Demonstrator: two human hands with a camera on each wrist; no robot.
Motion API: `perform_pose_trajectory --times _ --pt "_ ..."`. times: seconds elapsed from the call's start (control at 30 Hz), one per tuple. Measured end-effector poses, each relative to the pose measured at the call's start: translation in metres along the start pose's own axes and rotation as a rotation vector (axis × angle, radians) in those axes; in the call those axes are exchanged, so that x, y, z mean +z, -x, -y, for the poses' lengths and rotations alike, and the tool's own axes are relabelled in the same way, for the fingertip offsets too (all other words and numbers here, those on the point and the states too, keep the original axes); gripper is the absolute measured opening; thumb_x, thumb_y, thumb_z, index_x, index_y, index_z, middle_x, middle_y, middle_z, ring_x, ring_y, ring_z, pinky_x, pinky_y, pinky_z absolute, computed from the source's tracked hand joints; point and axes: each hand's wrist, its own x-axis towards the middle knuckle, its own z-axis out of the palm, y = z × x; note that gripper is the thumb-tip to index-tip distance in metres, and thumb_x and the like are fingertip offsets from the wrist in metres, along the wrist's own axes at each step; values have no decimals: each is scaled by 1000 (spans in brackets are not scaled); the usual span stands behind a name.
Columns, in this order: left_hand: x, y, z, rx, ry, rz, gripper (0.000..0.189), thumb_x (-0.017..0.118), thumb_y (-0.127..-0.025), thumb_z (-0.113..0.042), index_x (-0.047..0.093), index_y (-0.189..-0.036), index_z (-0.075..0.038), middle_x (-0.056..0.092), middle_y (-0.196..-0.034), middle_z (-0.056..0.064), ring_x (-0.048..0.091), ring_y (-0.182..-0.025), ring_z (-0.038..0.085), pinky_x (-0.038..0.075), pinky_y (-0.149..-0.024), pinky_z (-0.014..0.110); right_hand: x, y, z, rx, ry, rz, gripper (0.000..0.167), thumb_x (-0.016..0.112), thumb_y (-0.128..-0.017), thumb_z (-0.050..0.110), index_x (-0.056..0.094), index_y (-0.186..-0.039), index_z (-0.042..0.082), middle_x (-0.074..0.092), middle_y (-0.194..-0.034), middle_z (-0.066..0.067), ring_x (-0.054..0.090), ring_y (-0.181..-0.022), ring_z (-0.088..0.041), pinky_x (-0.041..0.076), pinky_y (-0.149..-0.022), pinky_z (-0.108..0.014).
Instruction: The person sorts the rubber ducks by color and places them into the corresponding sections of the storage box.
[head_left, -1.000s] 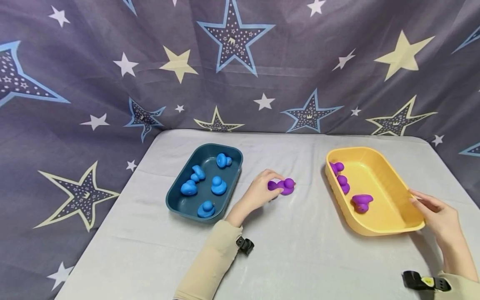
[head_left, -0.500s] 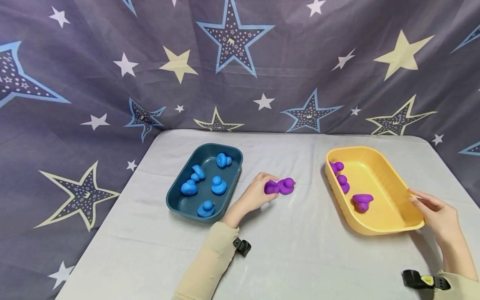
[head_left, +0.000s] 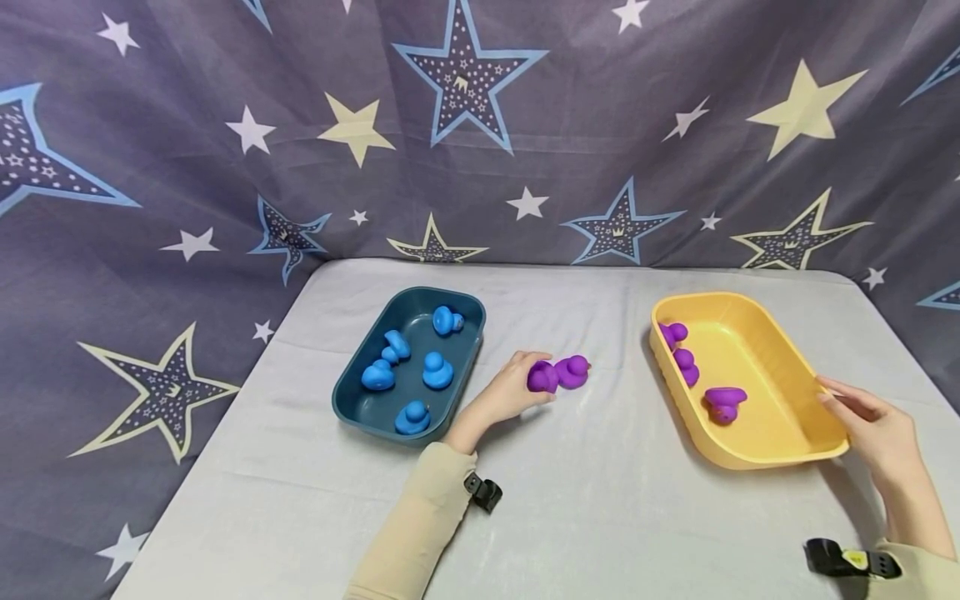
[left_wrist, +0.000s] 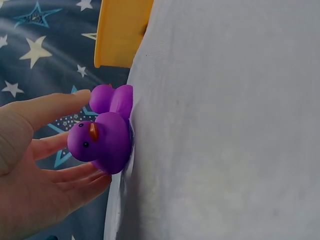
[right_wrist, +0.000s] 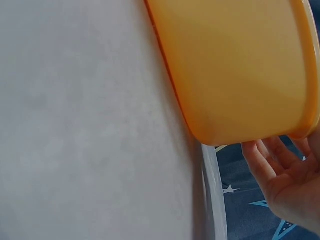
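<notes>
My left hand (head_left: 510,390) is around a purple rubber duck (head_left: 542,377) at mid-table. In the left wrist view, this duck (left_wrist: 107,140) faces the camera, with my fingers (left_wrist: 82,182) behind and beside it and the thumb apart from it. A second purple rubber duck (head_left: 573,372) sits against its right side. My right hand (head_left: 885,437) holds the right rim of a yellow tray (head_left: 757,458); in the right wrist view, its fingers (right_wrist: 262,160) lie against the tray's outer wall, the thumb mostly hidden.
Several purple ducks, one of them upturned (head_left: 724,403), lie in the yellow tray. Left of my left hand stands a dark teal tray (head_left: 401,367) with several blue ducks, one near its front (head_left: 412,418). A star-patterned curtain (head_left: 480,192) hangs behind the table.
My left hand has drawn slightly left and toward me, and more of the purple duck shows between its thumb and fingers. The right hand and both trays look almost unmoved.
</notes>
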Motion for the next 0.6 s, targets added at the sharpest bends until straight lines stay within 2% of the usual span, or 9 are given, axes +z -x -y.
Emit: perform_pose_trajectory --times 0.37,0.6 --pt "0 -2 6 5 13 6 53 66 -78 -16 46 -125 -1 47 -116 18 49 -103 26 39 -88 34 -4 -8 -18 -10 2 -7 30 64 -81 17 64 -111 22 60 -81 30 52 -75 14 41 -59 -5" --pt "-1 -1 7 26 28 4 43 62 -82 -13 50 -120 1 50 -116 18 48 -106 26 38 -90 35 -2 -4 -8 -12 -14 1 27 63 -82 14 66 -107 24 60 -82 30 52 -75 14 41 -60 -5"
